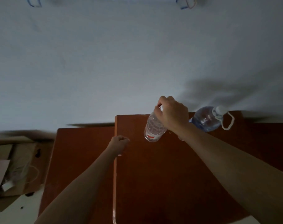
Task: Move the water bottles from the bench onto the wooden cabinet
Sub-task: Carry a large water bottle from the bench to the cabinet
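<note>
My right hand (172,113) grips the neck and cap of a small clear water bottle (153,126) with a red-marked label. The bottle is tilted, its base low over the top of the reddish wooden cabinet (169,167); whether it touches the wood I cannot tell. A large blue-tinted water bottle (205,118) with a white cap and loop handle stands at the cabinet's back edge, just right of my right hand. My left hand (119,143) is curled in a loose fist and holds nothing, at the cabinet's left edge.
A lower reddish surface (76,159) lies left of the cabinet. An open cardboard box (16,167) with papers and a cord sits on the floor at the far left. A pale wall (121,62) rises right behind the cabinet.
</note>
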### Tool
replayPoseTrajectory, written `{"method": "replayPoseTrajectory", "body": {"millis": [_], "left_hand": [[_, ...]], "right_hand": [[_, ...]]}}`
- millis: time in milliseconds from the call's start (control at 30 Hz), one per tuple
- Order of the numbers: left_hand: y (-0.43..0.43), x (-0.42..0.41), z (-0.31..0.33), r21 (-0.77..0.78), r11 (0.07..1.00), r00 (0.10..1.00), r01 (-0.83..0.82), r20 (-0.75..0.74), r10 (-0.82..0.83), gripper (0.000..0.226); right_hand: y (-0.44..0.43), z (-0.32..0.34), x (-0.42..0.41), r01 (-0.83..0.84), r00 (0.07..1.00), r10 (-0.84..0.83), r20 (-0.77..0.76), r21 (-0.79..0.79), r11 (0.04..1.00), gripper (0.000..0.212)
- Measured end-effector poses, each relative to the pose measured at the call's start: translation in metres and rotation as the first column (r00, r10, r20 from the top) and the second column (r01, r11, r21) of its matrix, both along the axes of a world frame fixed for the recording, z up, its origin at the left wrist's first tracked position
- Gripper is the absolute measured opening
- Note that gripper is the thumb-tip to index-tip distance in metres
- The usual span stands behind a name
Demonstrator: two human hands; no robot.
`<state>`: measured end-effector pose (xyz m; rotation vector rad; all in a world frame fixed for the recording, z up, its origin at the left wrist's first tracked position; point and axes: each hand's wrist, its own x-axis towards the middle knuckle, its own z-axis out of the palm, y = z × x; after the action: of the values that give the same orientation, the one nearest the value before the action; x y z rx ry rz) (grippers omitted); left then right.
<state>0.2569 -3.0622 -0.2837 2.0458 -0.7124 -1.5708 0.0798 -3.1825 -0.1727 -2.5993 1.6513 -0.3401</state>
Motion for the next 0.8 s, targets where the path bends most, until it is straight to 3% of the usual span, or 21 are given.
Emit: {"method": "replayPoseTrajectory", "body": {"millis": [133,233,400,500,667,800], "left_hand": [[0.037,0.022,0.025,-0.001,0.999,0.992,0.05,0.112,-0.05,0.019],[0.065,0.033,0.052,-0.018,0.996,0.971,0.087,0.227,-0.08,0.02],[0.13,0.038,0.1,-0.026,0.998,0.911,0.058,0.41,-0.042,0.027],[0.17,0.03,0.124,-0.027,1.0,0.867,0.006,0.498,0.008,0.027],[0.285,0.001,0.158,0.039,0.993,0.796,-0.11,0.603,0.064,0.024],[0.41,-0.014,0.184,0.054,0.944,0.702,-0.327,0.682,0.204,0.027]], "right_hand": [[0.01,0.019,0.001,-0.017,0.99,0.035,-0.139,0.126,0.992,0.039],[0.016,0.035,0.002,-0.06,0.976,0.083,-0.203,0.117,0.991,0.047],[0.046,0.064,0.018,-0.268,0.944,0.275,-0.181,0.063,0.962,0.041],[0.075,0.069,0.038,-0.412,0.889,0.431,-0.156,0.138,0.901,0.037],[0.173,0.075,0.077,-0.638,0.678,0.712,-0.181,0.335,0.693,0.033],[0.282,0.085,0.116,-0.821,0.406,0.887,-0.219,0.338,0.46,0.036]]}}
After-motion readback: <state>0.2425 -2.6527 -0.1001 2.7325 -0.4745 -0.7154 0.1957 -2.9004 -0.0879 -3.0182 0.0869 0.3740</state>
